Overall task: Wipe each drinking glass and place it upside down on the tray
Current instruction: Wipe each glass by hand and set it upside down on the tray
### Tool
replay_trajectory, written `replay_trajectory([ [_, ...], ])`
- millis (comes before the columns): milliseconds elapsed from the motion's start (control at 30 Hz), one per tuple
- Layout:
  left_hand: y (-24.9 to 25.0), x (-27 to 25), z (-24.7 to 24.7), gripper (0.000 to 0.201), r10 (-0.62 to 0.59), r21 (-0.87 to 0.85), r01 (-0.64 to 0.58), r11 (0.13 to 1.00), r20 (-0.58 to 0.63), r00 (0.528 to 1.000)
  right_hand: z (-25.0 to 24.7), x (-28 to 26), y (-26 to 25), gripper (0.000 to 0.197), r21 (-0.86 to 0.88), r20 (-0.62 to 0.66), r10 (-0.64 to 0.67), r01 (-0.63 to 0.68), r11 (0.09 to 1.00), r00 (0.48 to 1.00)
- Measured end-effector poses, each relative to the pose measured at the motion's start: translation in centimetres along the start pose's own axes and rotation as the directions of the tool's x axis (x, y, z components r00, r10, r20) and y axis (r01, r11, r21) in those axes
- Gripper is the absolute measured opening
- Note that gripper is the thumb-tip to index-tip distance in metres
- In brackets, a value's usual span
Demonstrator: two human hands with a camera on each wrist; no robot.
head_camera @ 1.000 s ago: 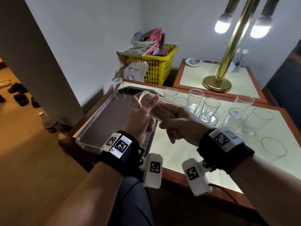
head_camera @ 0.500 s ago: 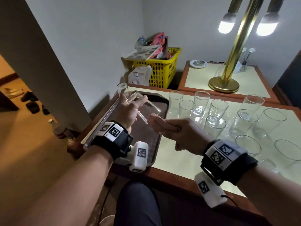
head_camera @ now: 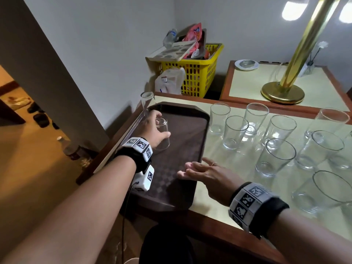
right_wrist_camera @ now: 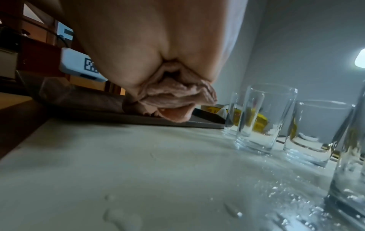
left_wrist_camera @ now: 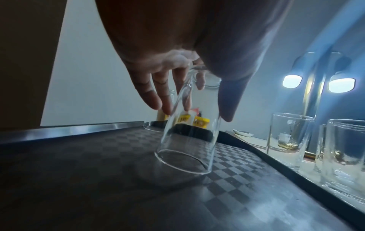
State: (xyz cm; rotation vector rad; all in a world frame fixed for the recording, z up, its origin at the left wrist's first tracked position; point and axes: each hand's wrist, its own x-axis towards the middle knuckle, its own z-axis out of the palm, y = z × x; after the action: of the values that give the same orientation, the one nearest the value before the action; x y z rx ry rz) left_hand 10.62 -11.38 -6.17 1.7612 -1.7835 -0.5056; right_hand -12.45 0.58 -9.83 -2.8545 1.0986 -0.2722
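The right hand (head_camera: 206,175) hovers low over the cream tabletop (head_camera: 224,189) at the near right edge of the brown tray (head_camera: 171,180), fingers loosely extended and slightly apart, holding nothing visible in the head view. In the right wrist view a beige fold bunches under the palm; whether it is cloth or skin cannot be determined. Water droplets (right_wrist_camera: 239,214) lie on the tabletop near the wrist.

The left hand (head_camera: 152,128) is over the tray's checkered floor. It grips an inverted drinking glass (left_wrist_camera: 189,132), thumb on one side and fingers (left_wrist_camera: 156,93) on the other, near the closed base. The glass is tilted, open rim down, with the near part of the rim apparently clear of the tray.

A second inverted glass (head_camera: 147,102) stands at the tray's far left corner. Upright glasses (head_camera: 235,132) crowd the tabletop right of the tray.

Beyond stand a yellow basket (head_camera: 198,77) and a brass lamp base (head_camera: 282,92). No writing is legible.
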Motion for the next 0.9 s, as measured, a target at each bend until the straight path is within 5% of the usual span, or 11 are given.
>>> replay_trajectory([
  [100, 0.0, 0.6, 0.5, 0.067, -0.017, 0.014, 0.018, 1.000, -0.048, 0.999, 0.7, 0.3, 0.4, 0.087, 0.060, 0.096, 0.000, -0.005, 0.998, 0.995],
  [233, -0.1, 0.8, 0.0, 0.085, -0.009, 0.118, 0.003, 0.993, 0.050, 0.999, 1.3, 0.6, 0.5, 0.080, 0.200, 0.177, 0.111, -0.147, 0.969, 0.978],
  [367, 0.3, -0.1, -2.2, 0.086, 0.085, 0.337, -0.089, 0.937, 0.025, 0.996, 1.4, 0.6, 0.2, 0.078, 0.183, 0.013, 0.035, -0.037, 0.983, 0.999],
  [500, 0.3, -1.4, -3.1, 0.105, 0.046, 0.618, -0.190, 0.763, 0.242, 0.969, 2.5, 0.6, 0.0, 0.078, 0.166, -0.054, 0.009, 0.000, 0.986, 0.999],
  [700, 0.7, 1.3, -1.5, 0.116, -0.081, 0.586, -0.100, 0.804, 0.274, 0.958, 1.8, 0.8, -0.2, 0.077, 0.270, 0.113, 0.146, -0.172, 0.947, 0.983],
  [900, 0.8, 5.8, 0.6, 0.115, -0.105, 0.570, -0.028, 0.821, 0.198, 0.975, 2.7, 0.6, -0.2, 0.077, 0.238, 0.082, 0.133, -0.149, 0.960, 0.988],
])
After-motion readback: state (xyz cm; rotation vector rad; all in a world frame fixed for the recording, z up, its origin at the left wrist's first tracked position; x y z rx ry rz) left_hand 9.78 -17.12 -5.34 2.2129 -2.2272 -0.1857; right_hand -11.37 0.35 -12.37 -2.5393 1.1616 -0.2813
